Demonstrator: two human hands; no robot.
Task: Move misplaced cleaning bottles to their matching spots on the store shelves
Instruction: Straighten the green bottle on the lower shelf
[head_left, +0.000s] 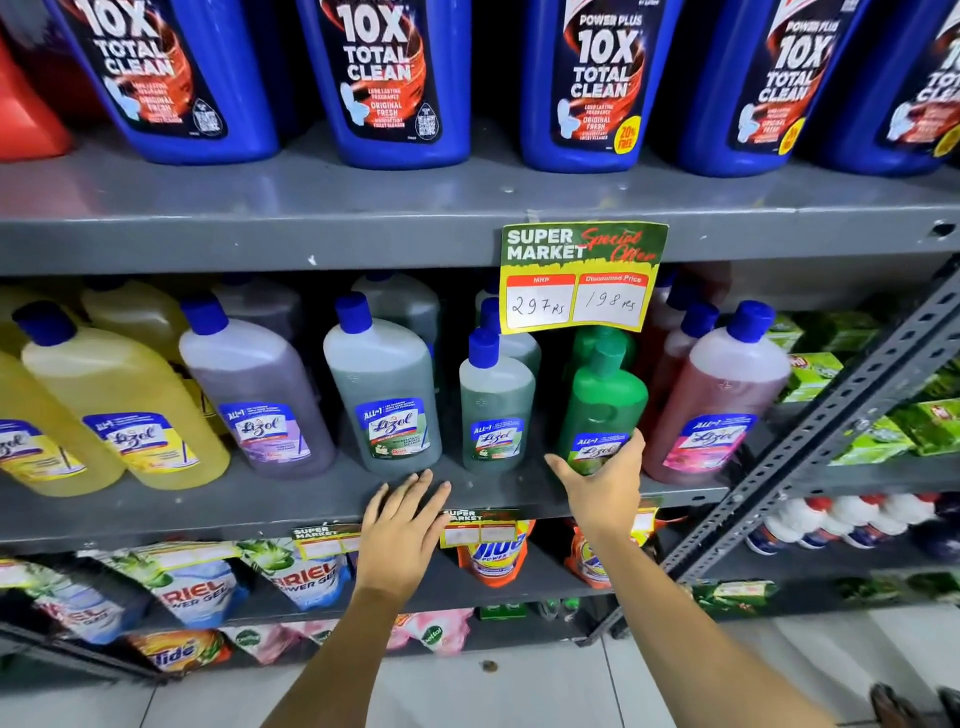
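A person's two bare arms reach toward the middle grey metal shelf (291, 499) of a store rack stocked with floor-cleaner bottles. The right hand (602, 486) is spread wide around the base of an opaque green plastic bottle with a green cap (602, 400), thumb out to the left and fingertips touching its blue label; the grip is open against the bottle, not closed on it. That green bottle stands upright on the shelf between a small translucent grey-green bottle with a blue cap (496, 405) and a tall pink-filled bottle with a blue cap (719, 395). The left hand (402, 525) lies flat and open, fingers extended, at the shelf's front edge just below a larger grey-green bottle with a blue cap (384, 384), holding nothing. Further left stand a purple-filled bottle (260, 395) and yellow-filled bottles (119, 405). A green-and-yellow paper price card (582, 278) hangs from the shelf above, where blue toilet-cleaner bottles (395, 83) are lined up. Detergent pouches (197, 587) hang in the row below.
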